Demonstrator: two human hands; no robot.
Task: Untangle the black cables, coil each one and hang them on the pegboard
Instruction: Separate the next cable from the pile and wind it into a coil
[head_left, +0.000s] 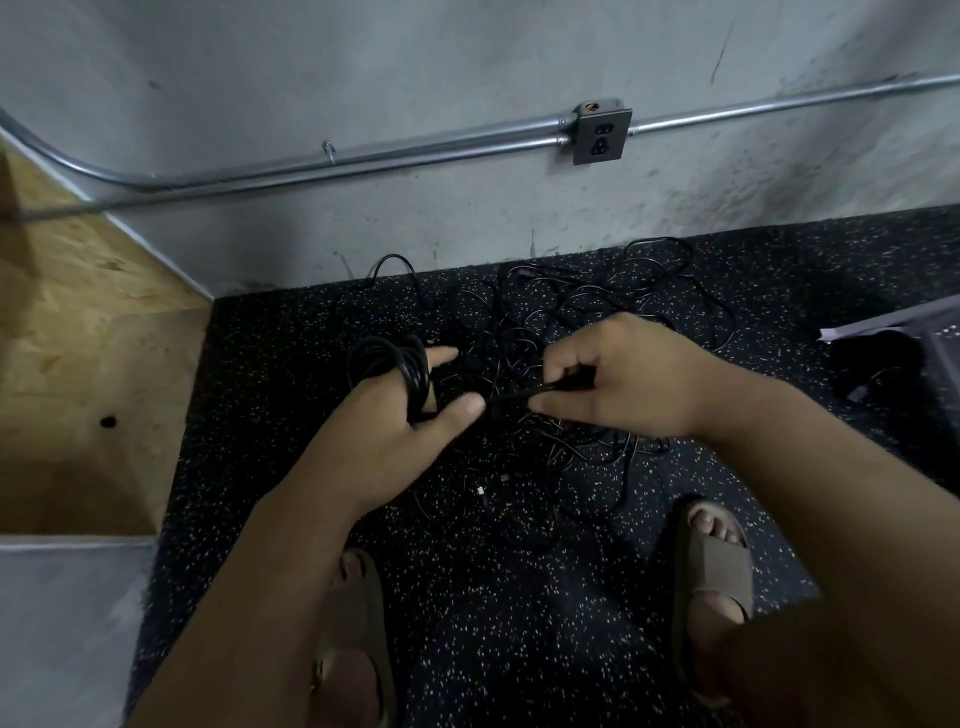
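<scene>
A tangle of thin black cables (582, 312) lies on the dark speckled floor mat (519, 597) against the wall. My left hand (410, 426) holds a coil of black cable (395, 364) looped around its fingers, with the index finger and thumb stretched out. My right hand (623, 379) pinches the free end of that cable (519, 397), which runs straight across to the left thumb. Both hands hover above the tangle. No pegboard is in view.
A grey wall carries a metal conduit (363, 156) and an outlet box (601, 136). A plywood panel (78, 338) stands at the left. Papers and a dark object (893, 332) lie at the right edge. My sandalled feet (714, 566) stand on the mat below.
</scene>
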